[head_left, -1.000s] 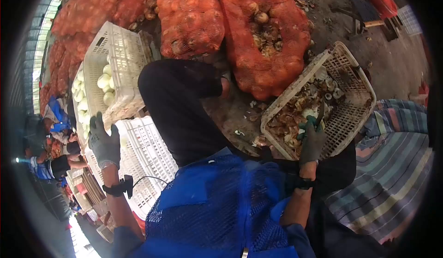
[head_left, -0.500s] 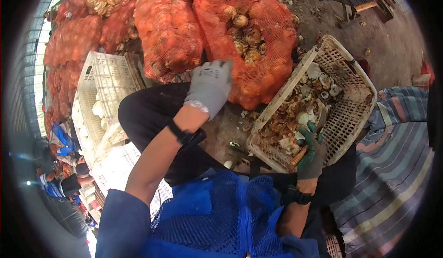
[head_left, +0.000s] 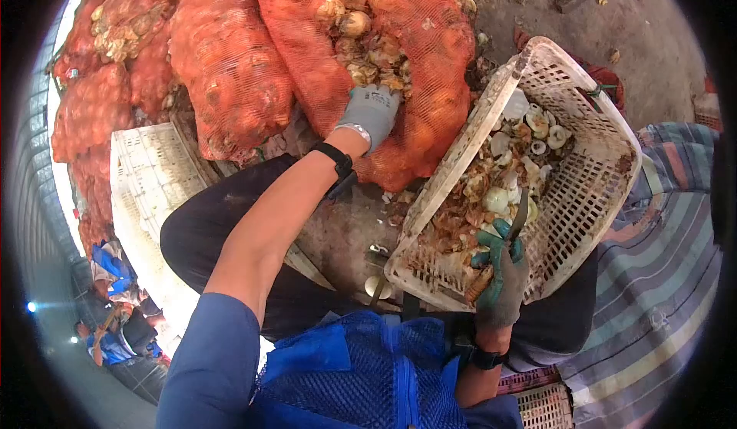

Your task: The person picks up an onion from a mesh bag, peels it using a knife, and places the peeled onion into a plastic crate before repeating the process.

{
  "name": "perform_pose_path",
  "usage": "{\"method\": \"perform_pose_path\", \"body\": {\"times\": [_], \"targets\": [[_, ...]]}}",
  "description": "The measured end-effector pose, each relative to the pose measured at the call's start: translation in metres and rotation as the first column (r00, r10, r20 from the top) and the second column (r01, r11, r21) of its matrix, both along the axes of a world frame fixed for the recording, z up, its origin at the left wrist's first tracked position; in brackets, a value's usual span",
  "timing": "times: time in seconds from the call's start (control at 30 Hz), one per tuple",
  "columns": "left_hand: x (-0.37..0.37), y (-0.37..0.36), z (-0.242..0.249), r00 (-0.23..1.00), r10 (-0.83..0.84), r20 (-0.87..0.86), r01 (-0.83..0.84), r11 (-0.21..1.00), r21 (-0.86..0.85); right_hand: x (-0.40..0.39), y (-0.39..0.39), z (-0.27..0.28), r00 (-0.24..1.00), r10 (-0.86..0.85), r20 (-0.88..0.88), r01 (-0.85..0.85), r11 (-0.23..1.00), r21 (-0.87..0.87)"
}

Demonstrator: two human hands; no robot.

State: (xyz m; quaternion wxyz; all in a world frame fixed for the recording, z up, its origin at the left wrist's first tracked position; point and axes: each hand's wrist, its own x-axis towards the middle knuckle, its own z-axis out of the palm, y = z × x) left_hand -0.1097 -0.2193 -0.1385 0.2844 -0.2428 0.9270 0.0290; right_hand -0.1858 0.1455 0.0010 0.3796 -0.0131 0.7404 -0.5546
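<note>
My left hand [head_left: 370,114], in a grey glove, reaches into the opening of a red mesh sack [head_left: 437,84] of onions. Its fingertips are hidden among loose onions [head_left: 354,24] and dry skins. Closed around the handle of a knife [head_left: 520,212] is my right hand [head_left: 504,275], in a green and grey glove. The blade points up and away over a white plastic basket [head_left: 620,149]. Inside the basket lie brown skins, cut onion ends and a pale peeled onion [head_left: 495,199].
Another full mesh sack [head_left: 226,76] stands left of the opened one, with more sacks behind. A white crate [head_left: 153,168] is beside my left knee. Striped cloth [head_left: 668,252] lies on the right. People [head_left: 127,337] are at the far left.
My left hand has gone from the gap between two sacks into the opened sack's mouth. The view has shifted. My right hand still holds the knife over the basket.
</note>
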Motion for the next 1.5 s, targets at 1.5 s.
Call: {"method": "perform_pose_path", "body": {"times": [1.5], "targets": [[-0.127,0.024,0.069,0.837,-0.469,0.281,0.381,0.870,0.314,-0.006,-0.006,0.008,0.879,-0.238,0.414,0.245,0.969,0.037]]}}
